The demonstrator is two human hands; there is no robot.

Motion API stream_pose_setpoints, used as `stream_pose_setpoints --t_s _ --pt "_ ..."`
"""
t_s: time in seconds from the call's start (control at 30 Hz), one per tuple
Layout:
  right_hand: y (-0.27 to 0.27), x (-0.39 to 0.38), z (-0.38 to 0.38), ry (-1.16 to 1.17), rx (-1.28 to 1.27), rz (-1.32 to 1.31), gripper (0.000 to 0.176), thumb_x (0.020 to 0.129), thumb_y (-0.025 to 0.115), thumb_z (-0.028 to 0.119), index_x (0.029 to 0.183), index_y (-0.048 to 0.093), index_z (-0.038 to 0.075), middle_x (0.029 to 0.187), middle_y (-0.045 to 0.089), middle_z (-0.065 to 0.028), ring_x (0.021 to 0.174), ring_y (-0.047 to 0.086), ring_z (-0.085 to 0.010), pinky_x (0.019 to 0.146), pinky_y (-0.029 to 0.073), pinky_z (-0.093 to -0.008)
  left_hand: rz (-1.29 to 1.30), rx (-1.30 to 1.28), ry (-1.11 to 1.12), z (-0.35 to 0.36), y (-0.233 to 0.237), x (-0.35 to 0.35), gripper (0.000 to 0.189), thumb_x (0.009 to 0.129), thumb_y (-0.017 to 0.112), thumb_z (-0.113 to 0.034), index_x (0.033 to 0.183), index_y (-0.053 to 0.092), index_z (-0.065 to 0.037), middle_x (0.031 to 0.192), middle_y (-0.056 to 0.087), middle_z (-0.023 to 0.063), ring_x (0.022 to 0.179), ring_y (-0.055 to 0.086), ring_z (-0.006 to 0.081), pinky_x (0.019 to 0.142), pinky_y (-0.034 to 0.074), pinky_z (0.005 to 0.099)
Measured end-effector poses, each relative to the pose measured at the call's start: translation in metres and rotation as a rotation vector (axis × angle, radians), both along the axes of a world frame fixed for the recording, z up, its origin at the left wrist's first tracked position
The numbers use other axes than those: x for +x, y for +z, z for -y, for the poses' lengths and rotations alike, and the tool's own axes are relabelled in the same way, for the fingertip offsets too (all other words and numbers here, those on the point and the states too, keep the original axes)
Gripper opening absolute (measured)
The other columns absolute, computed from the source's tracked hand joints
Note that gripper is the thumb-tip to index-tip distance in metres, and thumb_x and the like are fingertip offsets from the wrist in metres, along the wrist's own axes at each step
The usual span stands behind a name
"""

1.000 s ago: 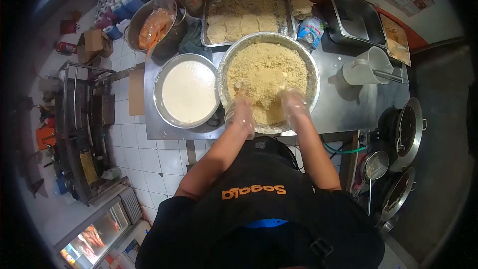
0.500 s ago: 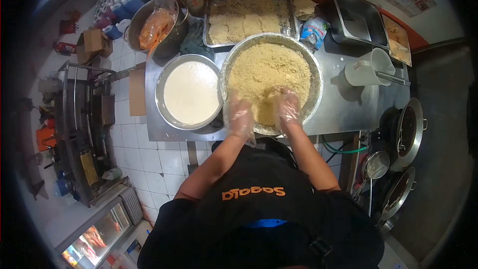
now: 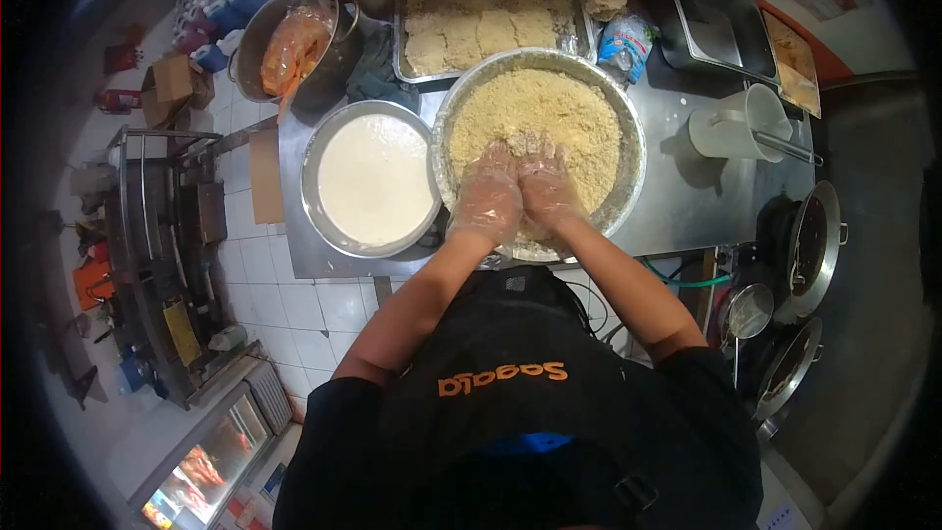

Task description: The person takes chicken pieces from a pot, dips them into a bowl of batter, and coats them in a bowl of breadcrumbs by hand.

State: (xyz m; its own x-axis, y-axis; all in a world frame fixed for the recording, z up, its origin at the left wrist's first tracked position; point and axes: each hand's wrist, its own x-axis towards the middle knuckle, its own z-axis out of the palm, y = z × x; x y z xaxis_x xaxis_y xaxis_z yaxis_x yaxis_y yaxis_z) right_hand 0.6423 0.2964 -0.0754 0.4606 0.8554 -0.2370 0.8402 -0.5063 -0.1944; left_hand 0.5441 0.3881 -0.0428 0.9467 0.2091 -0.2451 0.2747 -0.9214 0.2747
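Behind & L of you, white floor tiles [image 3: 294, 304] ran past the stainless steel table [image 3: 692, 211], smooth & flat. At its back lay a rectangular tray [image 3: 398, 29] w/ coarse-coated pale slabs [image 3: 481, 34]. In front of it, nearest you, sat the large round metal bowl [image 3: 636, 152], rim crusted w/ dry meal. On its L, just beside, was a smaller round bowl [image 3: 308, 180] of smooth off-white liquid [image 3: 373, 177]; well off to the R stood a translucent jug [image 3: 721, 132] w/ a metal utensil [image 3: 785, 147] leaning out.

The pale yellow crumb [image 3: 549, 93] was in the big bowl, heaped at the back, loose, grainy & lumpy. Prob. light per handful, soft, apt to crumble & spill btwn fingers; the full bowl was likely heavy, best taken by opp. sides of the rim.

Your L hand [image 3: 488, 198] & R hand [image 3: 549, 191] were side by side near the front, palms down, mostly open, fingers extended w/ tips in the crumb. Neither was closed round anything visible; couldn't tell what lay under the palms. Both wore thin, clear, wrinkled plastic gloves, prob. a bit slippery on bare metal.
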Motion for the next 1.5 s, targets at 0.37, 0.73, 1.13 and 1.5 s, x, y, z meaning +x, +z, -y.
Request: stream_pose_setpoints --t_s 0.37,0.73,1.13,1.5 --pt "0.023 -0.006 0.005 -0.063 -0.37 -0.374 0.05 0.085 0.05 0.015 0.134 0.046 0.005 0.139 0.048 -0.0166 0.138 0.035 -0.0281 0.115 0.011 -0.055 0.005 -0.042 -0.028 -0.009 -0.007 0.005 0.052 0.084 0.046 -0.014 0.131 0.046 0.01 0.138 0.045 0.0254 0.134 0.038 0.0358 0.113 0.026 0.0391" --pt "0.012 0.004 0.014 -0.329 0.447 0.029 0.042 0.081 0.05 0.013 0.121 0.056 0.004 0.123 0.06 -0.0161 0.119 0.054 -0.0297 0.108 0.025 -0.0562 -0.163 -0.082 0.027 -0.01 0.036 -0.005 0.059 0.083 0.044 -0.011 0.138 0.037 0.009 0.145 0.035 0.0274 0.135 0.037 0.0334 0.111 0.032 0.0383" --pt "-0.015 0.027 0.008 -0.522 0.139 -0.188 0.036 0.064 0.074 0.037 0.085 0.07 0.008 0.085 0.069 -0.015 0.085 0.066 -0.0321 0.078 0.046 -0.0502 0.502 -0.343 0.205 -0.035 0.032 -0.042 0.065 0.074 0.048 -0.003 0.138 0.042 -0.001 0.144 0.037 0.0266 0.134 0.036 0.0381 0.111 0.031 0.0403" --pt "0.119 0.062 0.011 -0.627 0.097 -0.063 0.036 0.069 0.071 0.038 0.095 0.068 0.012 0.1 0.069 -0.0131 0.097 0.065 -0.0308 0.097 0.028 -0.0647 0.554 -0.654 0.267 -0.031 0.019 -0.037 0.061 0.074 0.046 -0.001 0.135 0.046 0.002 0.141 0.04 0.0288 0.132 0.039 0.0404 0.11 0.032 0.0395"
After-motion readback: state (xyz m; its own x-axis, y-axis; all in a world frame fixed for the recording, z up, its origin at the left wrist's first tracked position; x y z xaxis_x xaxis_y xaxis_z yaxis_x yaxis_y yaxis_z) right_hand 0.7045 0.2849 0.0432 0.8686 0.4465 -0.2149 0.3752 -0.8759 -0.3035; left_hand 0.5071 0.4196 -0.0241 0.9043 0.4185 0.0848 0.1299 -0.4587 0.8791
